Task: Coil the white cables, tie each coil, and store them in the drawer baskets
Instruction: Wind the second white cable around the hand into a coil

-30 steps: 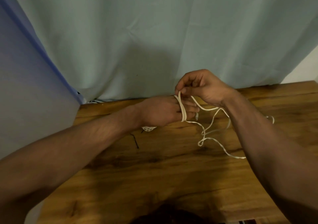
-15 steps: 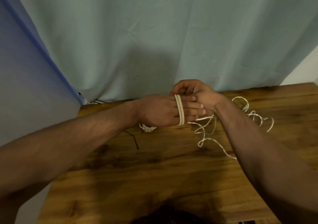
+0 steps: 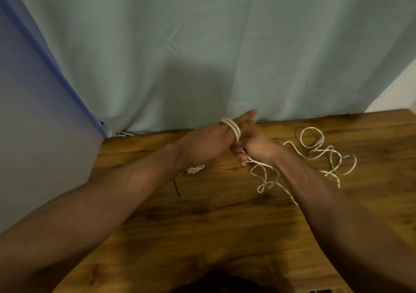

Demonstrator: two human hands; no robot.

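head: left hand (image 3: 208, 145) outstretched, cable (image 3: 233, 130) looped round.

Wooden table (image 3: 202, 236), pale green curtain (image 3: 202, 44) behind, blue cloth (image 3: 33, 112) left

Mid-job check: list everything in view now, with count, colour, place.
white cable: one, white, two turns round the left hand, rest loose on the table at right
small bundle: one, white, on the table under the left hand
thin strip: one, black, on the table by the left forearm
table: one, brown wood, underneath
curtain: one, pale green, behind the table
left hand: one, fingers straight, carrying the turns
right hand: one, holding the cable by the left hand
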